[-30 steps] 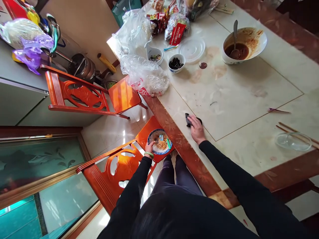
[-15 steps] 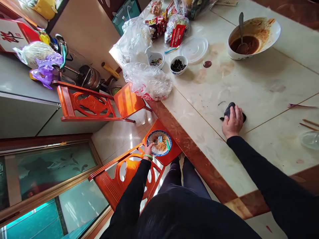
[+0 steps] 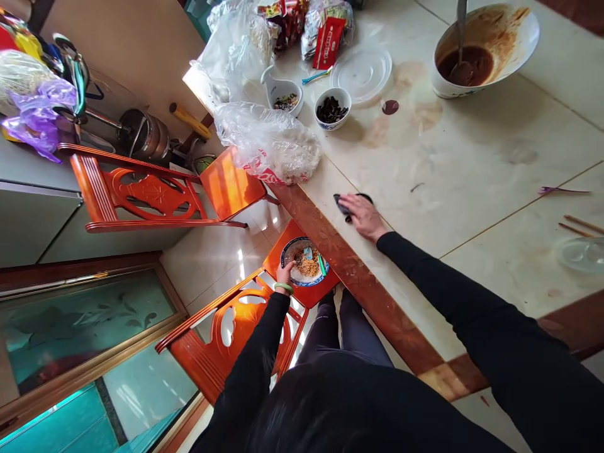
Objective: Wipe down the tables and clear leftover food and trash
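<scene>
My right hand (image 3: pixel 362 219) presses a dark cloth (image 3: pixel 367 198) flat against the table (image 3: pixel 453 201), close to its brown-edged side. The fingers lie over the cloth and hide much of it. Lower down, my left hand (image 3: pixel 285 274) grips the rim of a blue-and-white bowl (image 3: pixel 306 280), thumb inside. This bowl rests on the seat of an orange wooden chair (image 3: pixel 278 251) beside the table edge. In it are brown crumbs, a pale blue scrap (image 3: pixel 308 253) and a green strip (image 3: pixel 323 264).
A clear plastic bag (image 3: pixel 278 148) lies at the table's edge. Behind it are a white spouted bowl (image 3: pixel 283 94), a small bowl of dark pieces (image 3: pixel 333 110) and a plastic lid (image 3: pixel 363 72). A sauce-stained bowl (image 3: pixel 509 47) holds a spoon. Another chair (image 3: pixel 151 195) stands left.
My right hand has swept the cloth left across the table toward the brown edge. My left hand stays on the bowl's rim. The view has shifted slightly.
</scene>
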Action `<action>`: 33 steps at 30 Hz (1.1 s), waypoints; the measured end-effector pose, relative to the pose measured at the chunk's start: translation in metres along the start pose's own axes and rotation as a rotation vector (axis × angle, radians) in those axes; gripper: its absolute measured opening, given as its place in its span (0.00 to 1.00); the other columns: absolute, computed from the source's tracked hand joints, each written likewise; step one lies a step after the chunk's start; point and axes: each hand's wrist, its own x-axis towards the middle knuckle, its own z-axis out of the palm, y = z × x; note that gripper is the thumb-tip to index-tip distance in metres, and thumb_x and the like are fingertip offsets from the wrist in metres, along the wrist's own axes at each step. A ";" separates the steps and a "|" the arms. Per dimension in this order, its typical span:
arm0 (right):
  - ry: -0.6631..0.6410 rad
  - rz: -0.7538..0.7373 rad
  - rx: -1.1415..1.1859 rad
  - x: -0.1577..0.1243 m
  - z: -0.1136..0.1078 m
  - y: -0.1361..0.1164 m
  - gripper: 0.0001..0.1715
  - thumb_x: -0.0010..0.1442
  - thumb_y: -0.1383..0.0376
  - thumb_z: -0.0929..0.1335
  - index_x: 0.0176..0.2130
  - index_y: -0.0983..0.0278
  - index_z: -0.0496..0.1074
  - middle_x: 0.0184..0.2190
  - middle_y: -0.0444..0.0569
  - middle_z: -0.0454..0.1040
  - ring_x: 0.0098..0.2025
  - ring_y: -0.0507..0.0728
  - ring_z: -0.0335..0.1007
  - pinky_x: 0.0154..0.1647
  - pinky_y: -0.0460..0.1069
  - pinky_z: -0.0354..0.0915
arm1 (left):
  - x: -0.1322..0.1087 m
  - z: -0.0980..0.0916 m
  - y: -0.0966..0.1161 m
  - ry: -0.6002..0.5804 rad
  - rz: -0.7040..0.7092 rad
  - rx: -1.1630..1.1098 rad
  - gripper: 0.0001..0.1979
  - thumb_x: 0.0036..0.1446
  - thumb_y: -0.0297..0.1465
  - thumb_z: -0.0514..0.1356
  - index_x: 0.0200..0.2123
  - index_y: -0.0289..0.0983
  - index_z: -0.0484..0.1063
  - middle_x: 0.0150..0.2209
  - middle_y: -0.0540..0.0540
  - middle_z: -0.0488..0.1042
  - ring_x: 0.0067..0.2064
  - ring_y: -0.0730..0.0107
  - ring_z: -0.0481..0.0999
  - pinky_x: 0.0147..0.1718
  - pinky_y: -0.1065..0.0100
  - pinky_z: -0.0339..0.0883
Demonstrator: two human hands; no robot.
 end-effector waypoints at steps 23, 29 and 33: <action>-0.146 0.057 0.389 0.026 -0.042 -0.004 0.31 0.58 0.78 0.60 0.50 0.60 0.82 0.51 0.49 0.84 0.56 0.56 0.77 0.67 0.56 0.70 | 0.014 0.008 -0.007 -0.067 0.017 -0.071 0.28 0.35 0.33 0.80 0.44 0.37 0.82 0.46 0.41 0.86 0.53 0.50 0.84 0.61 0.48 0.74; 0.205 0.178 0.035 -0.003 -0.028 0.021 0.31 0.65 0.75 0.60 0.61 0.65 0.76 0.64 0.59 0.76 0.67 0.62 0.65 0.75 0.66 0.56 | 0.010 0.010 -0.009 -0.123 -0.016 -0.148 0.25 0.37 0.30 0.78 0.43 0.37 0.82 0.48 0.39 0.86 0.55 0.46 0.84 0.62 0.46 0.73; 0.067 0.060 0.085 -0.032 0.037 -0.052 0.35 0.60 0.75 0.63 0.62 0.58 0.78 0.66 0.50 0.76 0.67 0.64 0.68 0.73 0.67 0.61 | 0.010 0.011 -0.008 -0.089 -0.011 -0.113 0.26 0.38 0.31 0.78 0.45 0.37 0.82 0.48 0.40 0.86 0.59 0.47 0.82 0.66 0.46 0.69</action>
